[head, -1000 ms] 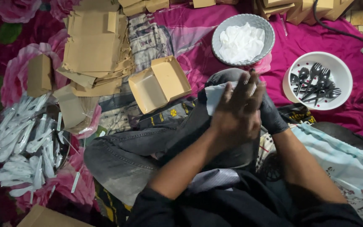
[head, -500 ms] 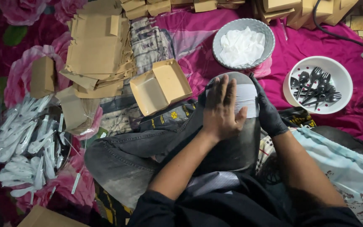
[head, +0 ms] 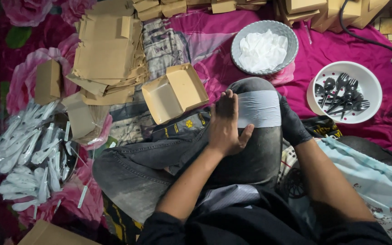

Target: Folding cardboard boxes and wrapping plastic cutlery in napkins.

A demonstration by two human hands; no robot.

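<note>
Napkin (head: 258,109) flat on knee | left hand (head: 225,122) open, pressing it | right hand (head: 291,124) grip unclear | open box (head: 174,93) beside

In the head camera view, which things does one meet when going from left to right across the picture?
Pile of clear wrapped packets → stack of flat brown cardboard → open brown box → left hand → white napkin on the knee → right hand → white bowl of black cutlery.

A flat white rectangular paper napkin (head: 259,109) lies spread across the raised grey-denim knee (head: 262,149), just past centre toward 1 o'clock, apparently folded into 1 smooth band.
</note>
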